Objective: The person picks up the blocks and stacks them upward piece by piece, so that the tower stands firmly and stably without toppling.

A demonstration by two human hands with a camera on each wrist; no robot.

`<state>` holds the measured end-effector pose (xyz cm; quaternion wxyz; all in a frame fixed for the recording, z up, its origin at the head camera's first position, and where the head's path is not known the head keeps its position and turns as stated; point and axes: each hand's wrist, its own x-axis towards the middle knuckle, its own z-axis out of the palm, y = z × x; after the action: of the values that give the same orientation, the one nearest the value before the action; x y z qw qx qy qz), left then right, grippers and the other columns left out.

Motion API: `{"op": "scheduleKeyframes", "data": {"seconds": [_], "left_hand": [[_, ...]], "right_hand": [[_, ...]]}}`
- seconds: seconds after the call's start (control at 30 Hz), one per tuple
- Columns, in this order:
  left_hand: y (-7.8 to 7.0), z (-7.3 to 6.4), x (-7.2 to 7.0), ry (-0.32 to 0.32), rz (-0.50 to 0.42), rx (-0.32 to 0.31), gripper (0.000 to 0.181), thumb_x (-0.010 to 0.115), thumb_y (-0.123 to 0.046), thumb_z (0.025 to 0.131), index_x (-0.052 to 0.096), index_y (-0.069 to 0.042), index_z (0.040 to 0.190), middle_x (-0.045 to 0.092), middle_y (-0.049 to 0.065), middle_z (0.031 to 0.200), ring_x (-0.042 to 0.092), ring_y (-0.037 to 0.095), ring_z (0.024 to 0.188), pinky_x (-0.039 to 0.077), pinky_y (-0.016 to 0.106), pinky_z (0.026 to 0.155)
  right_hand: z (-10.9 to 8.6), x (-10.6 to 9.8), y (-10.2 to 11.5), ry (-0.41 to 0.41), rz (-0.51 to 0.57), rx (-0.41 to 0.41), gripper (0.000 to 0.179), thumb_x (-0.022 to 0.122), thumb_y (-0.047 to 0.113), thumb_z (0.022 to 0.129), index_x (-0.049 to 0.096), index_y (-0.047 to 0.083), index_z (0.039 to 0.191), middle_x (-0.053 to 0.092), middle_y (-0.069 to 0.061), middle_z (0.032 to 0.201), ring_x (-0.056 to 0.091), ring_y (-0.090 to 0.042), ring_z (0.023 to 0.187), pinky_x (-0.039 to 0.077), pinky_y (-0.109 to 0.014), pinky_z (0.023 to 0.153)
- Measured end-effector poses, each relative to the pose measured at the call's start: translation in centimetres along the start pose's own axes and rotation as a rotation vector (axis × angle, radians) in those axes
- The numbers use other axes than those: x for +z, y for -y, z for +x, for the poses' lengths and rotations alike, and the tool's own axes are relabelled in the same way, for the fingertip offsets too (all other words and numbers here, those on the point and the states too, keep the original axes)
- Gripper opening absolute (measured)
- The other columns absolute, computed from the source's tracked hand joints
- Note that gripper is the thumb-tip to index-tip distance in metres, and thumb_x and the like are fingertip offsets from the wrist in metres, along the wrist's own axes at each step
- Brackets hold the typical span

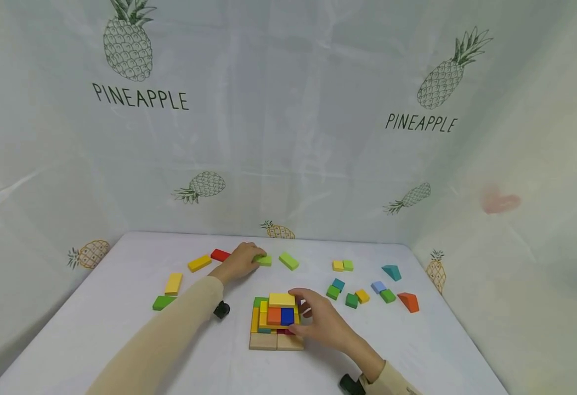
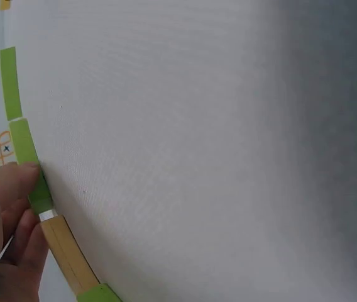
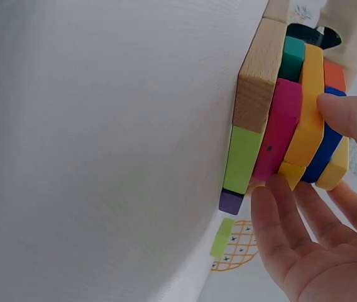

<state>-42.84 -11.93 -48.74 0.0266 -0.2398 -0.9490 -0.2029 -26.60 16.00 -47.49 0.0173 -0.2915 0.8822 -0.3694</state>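
Observation:
At the far side of the table my left hand (image 1: 241, 261) pinches a light green rectangular block (image 1: 266, 261). In the left wrist view fingertips press on this green block (image 2: 25, 141), which lies in line with other blocks. Nearer the front stands a layered stack of coloured blocks (image 1: 273, 316), with plain wooden blocks (image 1: 262, 342) at its bottom front and a yellow block (image 1: 281, 300) on top. My right hand (image 1: 325, 323) curls round the stack's right side. In the right wrist view its thumb touches an orange-yellow block (image 3: 306, 119) and its fingers reach along the side.
Yellow (image 1: 173, 284), red (image 1: 220, 255) and green blocks (image 1: 163, 302) lie at the left. Another light green block (image 1: 288, 261) is right of the left hand. Small cubes (image 1: 351, 300) and triangular blocks (image 1: 409, 302) are scattered at the right. A pineapple-print sheet (image 1: 288, 137) hangs behind the table.

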Motion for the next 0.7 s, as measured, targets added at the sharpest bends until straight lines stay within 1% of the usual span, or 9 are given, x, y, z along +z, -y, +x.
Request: {"op": "scheduleKeyframes", "data": {"seconds": [0.07, 0.17, 0.37, 0.5, 0.63, 0.7], "left_hand": [[0.0, -0.2, -0.1, 0.002, 0.003, 0.014, 0.033, 0.073, -0.012, 0.101, 0.074, -0.014, 0.134, 0.069, 0.003, 0.129, 0.056, 0.025, 0.121, 0.048, 0.044, 0.113], [0.0, -0.6, -0.3, -0.012, 0.008, 0.04, 0.032, 0.074, -0.013, 0.1, 0.074, -0.014, 0.132, 0.072, 0.002, 0.126, 0.058, 0.023, 0.117, 0.05, 0.043, 0.111], [-0.6, -1.9, -1.5, -0.067, -0.042, 0.052, 0.032, 0.079, -0.018, 0.098, 0.076, -0.015, 0.13, 0.072, -0.002, 0.118, 0.062, 0.018, 0.108, 0.053, 0.041, 0.106], [-1.9, -3.4, -2.8, -0.089, -0.065, 0.098, 0.032, 0.081, -0.021, 0.097, 0.076, -0.017, 0.129, 0.071, -0.004, 0.116, 0.063, 0.02, 0.106, 0.054, 0.04, 0.103], [-3.8, -5.4, -4.0, -0.091, -0.106, 0.157, 0.031, 0.081, -0.022, 0.096, 0.076, -0.018, 0.127, 0.071, -0.006, 0.113, 0.066, 0.024, 0.104, 0.056, 0.037, 0.095], [-4.7, -6.4, -4.5, -0.091, -0.141, 0.19, 0.031, 0.082, -0.022, 0.096, 0.076, -0.018, 0.126, 0.071, -0.007, 0.113, 0.066, 0.025, 0.103, 0.058, 0.038, 0.092]], "right_hand": [[0.0, 0.0, 0.0, -0.002, 0.0, -0.001, 0.071, 0.089, 0.024, 0.09, 0.053, 0.012, 0.15, 0.064, -0.002, 0.131, 0.067, -0.015, 0.107, 0.062, -0.035, 0.093], [0.0, 0.0, 0.1, -0.002, 0.001, -0.005, 0.072, 0.089, 0.024, 0.089, 0.053, 0.011, 0.15, 0.064, -0.002, 0.131, 0.067, -0.016, 0.107, 0.062, -0.035, 0.093], [0.0, 0.0, 0.1, 0.0, 0.004, -0.011, 0.072, 0.089, 0.024, 0.09, 0.052, 0.007, 0.15, 0.064, -0.004, 0.131, 0.067, -0.017, 0.107, 0.062, -0.035, 0.092], [0.0, -0.1, 0.1, 0.001, -0.004, 0.008, 0.072, 0.088, 0.024, 0.09, 0.052, 0.009, 0.151, 0.063, -0.002, 0.131, 0.066, -0.015, 0.107, 0.062, -0.034, 0.093], [0.0, -0.1, 0.1, 0.0, -0.006, 0.011, 0.072, 0.088, 0.025, 0.09, 0.052, 0.009, 0.151, 0.064, -0.002, 0.131, 0.066, -0.015, 0.107, 0.062, -0.034, 0.093], [0.0, -0.1, 0.1, -0.001, -0.003, 0.004, 0.072, 0.088, 0.025, 0.09, 0.052, 0.008, 0.151, 0.064, -0.002, 0.131, 0.066, -0.016, 0.107, 0.062, -0.035, 0.093]]}}
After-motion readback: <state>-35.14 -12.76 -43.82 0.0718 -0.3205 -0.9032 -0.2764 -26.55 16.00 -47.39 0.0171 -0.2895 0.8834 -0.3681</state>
